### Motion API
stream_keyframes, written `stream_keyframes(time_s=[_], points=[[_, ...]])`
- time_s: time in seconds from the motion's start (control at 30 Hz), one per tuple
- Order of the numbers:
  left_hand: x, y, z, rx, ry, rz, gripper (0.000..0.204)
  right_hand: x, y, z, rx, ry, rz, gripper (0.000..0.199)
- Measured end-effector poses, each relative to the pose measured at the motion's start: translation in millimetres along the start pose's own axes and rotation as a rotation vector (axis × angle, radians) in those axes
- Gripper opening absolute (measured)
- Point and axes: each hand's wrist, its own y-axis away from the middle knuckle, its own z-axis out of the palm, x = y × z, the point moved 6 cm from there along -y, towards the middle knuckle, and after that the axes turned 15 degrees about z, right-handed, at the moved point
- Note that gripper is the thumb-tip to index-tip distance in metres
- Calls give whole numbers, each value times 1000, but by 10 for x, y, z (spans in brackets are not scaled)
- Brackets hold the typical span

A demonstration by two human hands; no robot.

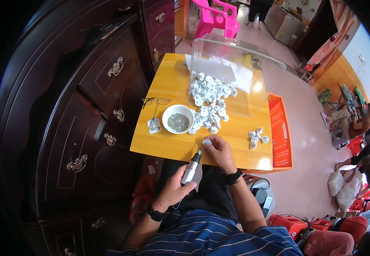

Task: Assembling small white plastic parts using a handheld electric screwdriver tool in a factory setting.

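Note:
My left hand (173, 191) is wrapped round a silver electric screwdriver (189, 171) with a black nose, its tip pointing up at the table's near edge. Between the fingers of my right hand (222, 154) is a small round white plastic part (206, 141), and the screwdriver's tip meets or nearly meets it. Just beyond stands a white bowl (165, 121) holding many tiny metal pieces that look like screws. A heap of similar white parts (210, 89) spreads from beside the bowl to the back. Several more white parts (253, 145) lie in a small group at the right.
A clear plastic box (253, 64) rests tilted on the yellow table (168, 81). Eyeglasses (161, 101) and a small card (154, 126) lie left. An orange crate (281, 136) stands right, a dark cabinet (99, 94) left, a pink chair (219, 19) behind. Other people sit far right.

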Motion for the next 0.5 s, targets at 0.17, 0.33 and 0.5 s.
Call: stream_keyframes(time_s=[0.17, 0.33, 0.5], points=[[27, -21, 3, 10, -17, -26, 56, 39, -5, -10, 2, -48, -2, 17], [-18, -23, 9, 5, 6, -23, 56, 41, -3, 3, 16, -51, -8, 17], [-12, -27, -2, 4, -4, -31, 57, 44, 1, 2, 26, -40, -20, 17]])
